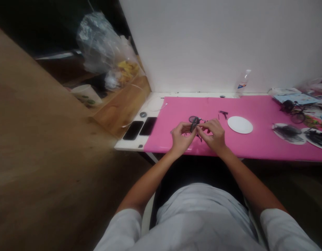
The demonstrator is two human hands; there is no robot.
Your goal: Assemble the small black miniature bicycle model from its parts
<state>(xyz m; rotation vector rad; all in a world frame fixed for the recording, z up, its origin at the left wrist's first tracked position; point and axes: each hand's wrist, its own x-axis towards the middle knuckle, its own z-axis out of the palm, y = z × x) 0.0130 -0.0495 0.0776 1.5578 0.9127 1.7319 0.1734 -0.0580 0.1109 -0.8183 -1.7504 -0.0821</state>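
A small dark model bicycle [194,123] is held between my two hands over the pink tabletop, near its front edge. Its wheel and thin frame parts show above and below my fingers. My left hand [181,138] pinches it from the left, fingers closed. On the other side, my right hand [213,134] has thumb and fingertips pressed together at the bicycle; what exact part they grip is hidden. Just beyond the right hand lies a small black T-shaped part [224,113]. Beside that is a white plate [240,124].
Two phones [141,129] lie at the table's left end. To the right are a plate with dark thin parts [288,133], another plate with black parts [317,137], and a second model bicycle [297,112]. A clear bottle [243,80] stands by the white wall.
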